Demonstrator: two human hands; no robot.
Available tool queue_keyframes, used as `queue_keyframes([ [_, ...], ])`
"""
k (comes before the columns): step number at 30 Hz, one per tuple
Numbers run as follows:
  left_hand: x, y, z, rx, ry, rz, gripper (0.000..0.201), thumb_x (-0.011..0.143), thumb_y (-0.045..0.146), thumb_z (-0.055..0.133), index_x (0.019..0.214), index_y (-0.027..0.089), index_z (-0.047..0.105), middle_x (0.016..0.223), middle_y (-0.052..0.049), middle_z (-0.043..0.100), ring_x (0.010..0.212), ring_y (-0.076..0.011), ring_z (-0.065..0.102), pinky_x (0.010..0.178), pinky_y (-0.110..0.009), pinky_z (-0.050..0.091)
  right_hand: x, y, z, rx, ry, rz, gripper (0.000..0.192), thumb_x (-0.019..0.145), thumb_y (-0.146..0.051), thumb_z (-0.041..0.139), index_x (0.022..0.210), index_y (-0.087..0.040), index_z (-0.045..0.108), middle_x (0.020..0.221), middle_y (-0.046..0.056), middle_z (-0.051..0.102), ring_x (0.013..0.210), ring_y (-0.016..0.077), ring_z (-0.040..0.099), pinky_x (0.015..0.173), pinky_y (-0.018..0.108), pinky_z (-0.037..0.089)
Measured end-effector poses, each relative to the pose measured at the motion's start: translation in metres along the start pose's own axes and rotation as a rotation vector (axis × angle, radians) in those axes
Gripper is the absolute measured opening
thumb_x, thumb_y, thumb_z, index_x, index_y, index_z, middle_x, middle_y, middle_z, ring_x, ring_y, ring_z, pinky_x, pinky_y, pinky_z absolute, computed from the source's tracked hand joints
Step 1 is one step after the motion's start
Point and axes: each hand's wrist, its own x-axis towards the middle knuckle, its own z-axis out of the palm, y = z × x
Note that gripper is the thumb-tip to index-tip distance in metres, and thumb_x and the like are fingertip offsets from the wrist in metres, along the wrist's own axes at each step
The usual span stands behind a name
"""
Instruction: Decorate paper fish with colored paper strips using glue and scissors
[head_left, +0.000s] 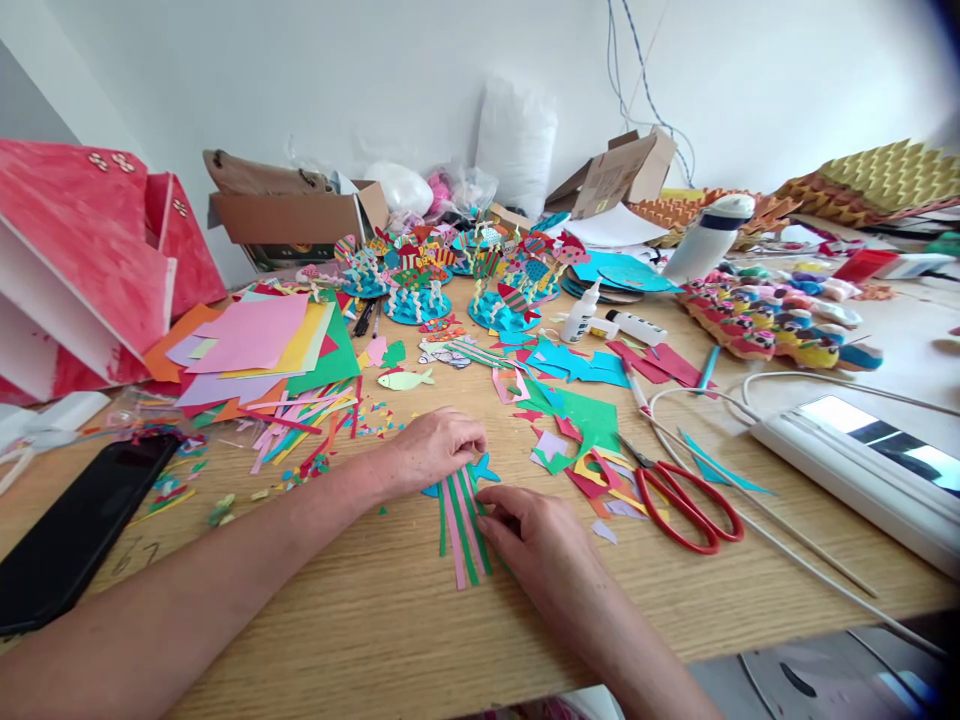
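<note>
Left hand (435,447), fingers curled, is pressing down the far ends of the pink and green paper strips (463,525) lying on the blue paper fish (484,468) (mid-table, near edge). Right hand (541,545) is pinching one strip's right side; red scissors (686,497) are lying just right.

Readable text: we find none anywhere.
Wooden table (390,620): at eight o'clock we see faint pencil marks by the black phone (75,530), too dim for us to read.
</note>
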Motion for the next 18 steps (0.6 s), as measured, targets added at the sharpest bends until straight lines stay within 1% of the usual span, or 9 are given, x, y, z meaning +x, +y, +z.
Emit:
queue_keyframes([
  [4,0.0,0.002,-0.001,0.041,0.032,-0.007,0.008,0.075,0.013,0.05,0.076,0.016,0.057,0.077,-0.001,0.056,0.076,-0.0124,0.05,0.067,-0.021,0.037,-0.002,-0.001,-0.001,-0.026,-0.021,-0.004,0.024,0.076,-0.018,0.047,0.092,-0.024,0.063,0.074,0.001,0.066,0.067,0.0131,0.058,0.059,0.02,0.034],
  [8,0.0,0.004,-0.001,0.125,0.065,0.061,0.007,0.077,0.014,0.05,0.074,0.016,0.056,0.078,-0.001,0.055,0.078,-0.0137,0.046,0.072,-0.023,0.036,-0.007,-0.005,-0.005,-0.082,-0.035,-0.012,0.024,0.077,-0.018,0.045,0.092,-0.024,0.063,0.082,0.002,0.066,0.075,0.0138,0.059,0.063,0.02,0.035],
  [12,-0.001,0.006,-0.001,0.197,0.059,0.136,0.01,0.08,0.014,0.048,0.074,0.016,0.056,0.077,-0.002,0.056,0.077,-0.014,0.045,0.072,-0.024,0.035,-0.011,-0.008,-0.008,-0.136,-0.048,-0.022,0.021,0.08,-0.019,0.044,0.088,-0.024,0.062,0.087,0.003,0.065,0.081,0.0141,0.059,0.067,0.02,0.035],
  [15,-0.001,0.007,-0.001,0.211,0.052,0.145,0.011,0.08,0.015,0.048,0.074,0.016,0.057,0.075,-0.002,0.057,0.076,-0.0137,0.045,0.071,-0.024,0.035,-0.01,-0.009,-0.008,-0.158,-0.058,-0.027,0.021,0.08,-0.018,0.043,0.089,-0.023,0.062,0.087,0.004,0.064,0.082,0.0142,0.059,0.068,0.02,0.035],
  [18,0.001,0.008,-0.005,0.182,0.02,0.132,0.013,0.08,0.015,0.047,0.073,0.016,0.057,0.073,-0.001,0.058,0.073,-0.0129,0.047,0.069,-0.024,0.036,-0.009,-0.009,-0.007,-0.165,-0.056,-0.036,0.022,0.081,-0.018,0.042,0.091,-0.023,0.061,0.087,0.004,0.064,0.082,0.0141,0.059,0.068,0.02,0.035],
])
